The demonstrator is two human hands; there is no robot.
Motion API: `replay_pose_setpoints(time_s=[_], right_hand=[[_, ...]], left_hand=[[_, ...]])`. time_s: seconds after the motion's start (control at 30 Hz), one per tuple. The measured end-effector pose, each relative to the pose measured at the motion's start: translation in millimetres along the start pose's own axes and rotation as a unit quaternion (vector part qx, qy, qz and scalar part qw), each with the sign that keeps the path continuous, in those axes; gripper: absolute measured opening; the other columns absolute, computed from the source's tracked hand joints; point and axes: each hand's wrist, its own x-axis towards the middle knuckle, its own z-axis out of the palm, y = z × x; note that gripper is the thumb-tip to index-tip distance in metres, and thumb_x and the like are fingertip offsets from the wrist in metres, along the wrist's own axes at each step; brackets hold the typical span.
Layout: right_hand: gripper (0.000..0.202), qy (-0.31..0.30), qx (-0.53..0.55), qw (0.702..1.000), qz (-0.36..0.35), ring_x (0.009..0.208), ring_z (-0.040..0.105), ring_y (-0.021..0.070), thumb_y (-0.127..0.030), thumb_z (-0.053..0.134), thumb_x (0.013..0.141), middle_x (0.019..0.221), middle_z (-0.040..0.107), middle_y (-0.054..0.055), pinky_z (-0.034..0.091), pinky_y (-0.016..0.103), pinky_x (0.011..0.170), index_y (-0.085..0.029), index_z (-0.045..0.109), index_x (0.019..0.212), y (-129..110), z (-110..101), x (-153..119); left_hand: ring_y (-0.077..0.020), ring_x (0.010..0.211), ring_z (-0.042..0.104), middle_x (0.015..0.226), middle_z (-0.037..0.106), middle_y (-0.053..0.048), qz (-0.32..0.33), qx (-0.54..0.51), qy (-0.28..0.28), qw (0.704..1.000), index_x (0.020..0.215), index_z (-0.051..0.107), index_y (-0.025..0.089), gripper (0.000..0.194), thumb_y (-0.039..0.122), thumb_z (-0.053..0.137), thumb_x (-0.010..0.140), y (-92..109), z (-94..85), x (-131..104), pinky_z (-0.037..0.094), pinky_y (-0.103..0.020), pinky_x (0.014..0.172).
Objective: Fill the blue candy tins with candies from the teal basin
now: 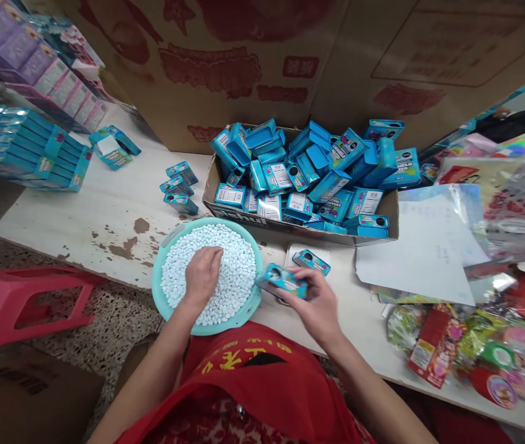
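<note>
My left hand is over the white pellets in a turquoise basin, its fingers drawn together at the surface; what they hold, if anything, is hidden. Just right of the basin's rim, my right hand grips a small blue box with a dark round opening on its upper face. Behind that hand, another blue box rests on a small white tray. A cardboard carton full of similar blue boxes stands behind the basin.
Three blue boxes stand left of the carton. Stacked blue packs are at the far left, above a red stool. White paper and bagged goods cover the right side. A large cardboard box rises behind.
</note>
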Motion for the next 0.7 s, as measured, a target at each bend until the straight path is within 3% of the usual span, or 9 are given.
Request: replay_pose_setpoints(time_s=[0.13, 0.23, 0.3, 0.37, 0.43, 0.5, 0.57, 0.63, 0.7], right_hand=[[0.036, 0.211, -0.098, 0.972, -0.025, 0.094, 0.063, 0.0233, -0.033, 0.078, 0.064, 0.097, 0.065, 0.008, 0.051, 0.038, 0.08, -0.019, 0.054, 0.086, 7, -73, -2], [0.047, 0.347, -0.147, 0.926, 0.018, 0.084, 0.062, 0.0228, -0.042, 0.079, 0.056, 0.089, 0.062, 0.006, 0.049, 0.042, 0.079, -0.018, 0.053, 0.087, 52, -118, -2], [0.053, 0.381, -0.166, 0.908, 0.055, 0.077, 0.06, 0.0224, -0.049, 0.077, 0.051, 0.082, 0.058, 0.004, 0.048, 0.045, 0.078, -0.017, 0.053, 0.086, 91, -136, -6], [0.054, 0.393, -0.21, 0.892, 0.075, 0.077, 0.058, 0.0239, -0.055, 0.073, 0.054, 0.081, 0.056, 0.005, 0.047, 0.048, 0.079, -0.016, 0.053, 0.086, 122, -146, -15], [0.055, 0.391, -0.282, 0.874, 0.056, 0.087, 0.057, 0.0284, -0.06, 0.068, 0.06, 0.088, 0.056, 0.01, 0.045, 0.051, 0.082, -0.015, 0.053, 0.089, 136, -148, -25], [0.057, 0.38, -0.374, 0.846, -0.008, 0.105, 0.051, 0.034, -0.061, 0.066, 0.066, 0.103, 0.054, 0.017, 0.039, 0.055, 0.091, -0.014, 0.054, 0.095, 133, -143, -28], [0.061, 0.342, -0.431, 0.831, -0.085, 0.117, 0.044, 0.035, -0.061, 0.066, 0.069, 0.116, 0.05, 0.021, 0.033, 0.055, 0.098, -0.013, 0.053, 0.104, 123, -130, -20], [0.069, 0.278, -0.416, 0.856, -0.128, 0.119, 0.044, 0.0328, -0.062, 0.067, 0.069, 0.121, 0.049, 0.021, 0.034, 0.052, 0.099, -0.013, 0.049, 0.114, 114, -112, -3], [0.071, 0.196, -0.359, 0.906, -0.11, 0.113, 0.05, 0.0304, -0.064, 0.065, 0.069, 0.117, 0.054, 0.018, 0.04, 0.048, 0.095, -0.013, 0.049, 0.116, 107, -90, 20]], left_hand=[[-0.0292, 0.106, 0.05, 0.11, 0.057, -0.014, -0.014, 0.149, -0.094, 0.984, 0.108, 0.06, 0.017, 0.036, 0.043, 0.05, 0.086, -28, 20.5, 3, 0.04, -0.043, 0.093], [-0.0296, 0.102, 0.05, 0.106, 0.055, -0.014, -0.038, 0.193, -0.121, 0.973, 0.108, 0.057, 0.016, 0.043, 0.051, 0.047, 0.086, -23, 34.7, 1, 0.041, -0.042, 0.087], [-0.0285, 0.099, 0.051, 0.102, 0.056, -0.013, -0.045, 0.198, -0.143, 0.969, 0.104, 0.057, 0.017, 0.04, 0.051, 0.045, 0.087, -15, 40.0, -1, 0.043, -0.038, 0.081], [-0.0266, 0.095, 0.053, 0.099, 0.057, -0.011, -0.051, 0.181, -0.158, 0.969, 0.099, 0.058, 0.019, 0.033, 0.046, 0.043, 0.088, -8, 41.6, -4, 0.043, -0.034, 0.075], [-0.0239, 0.089, 0.056, 0.095, 0.06, -0.008, -0.068, 0.128, -0.151, 0.978, 0.092, 0.059, 0.02, 0.026, 0.04, 0.043, 0.089, -6, 40.4, -5, 0.042, -0.031, 0.07], [-0.0208, 0.082, 0.056, 0.087, 0.061, -0.005, -0.113, 0.035, -0.115, 0.986, 0.082, 0.059, 0.02, 0.022, 0.038, 0.047, 0.085, -8, 37.2, -4, 0.041, -0.029, 0.068], [-0.0168, 0.069, 0.054, 0.072, 0.058, -0.001, -0.198, -0.102, -0.06, 0.973, 0.074, 0.057, 0.02, 0.022, 0.041, 0.052, 0.079, -10, 32.8, -1, 0.04, -0.026, 0.062], [-0.013, 0.056, 0.049, 0.063, 0.053, 0.002, -0.298, -0.281, -0.011, 0.912, 0.074, 0.055, 0.02, 0.022, 0.042, 0.056, 0.074, -12, 28.1, 5, 0.037, -0.024, 0.052], [-0.0111, 0.051, 0.049, 0.062, 0.054, 0.002, -0.382, -0.453, 0.01, 0.805, 0.08, 0.054, 0.019, 0.025, 0.042, 0.058, 0.071, -13, 23.5, 11, 0.034, -0.021, 0.045]])
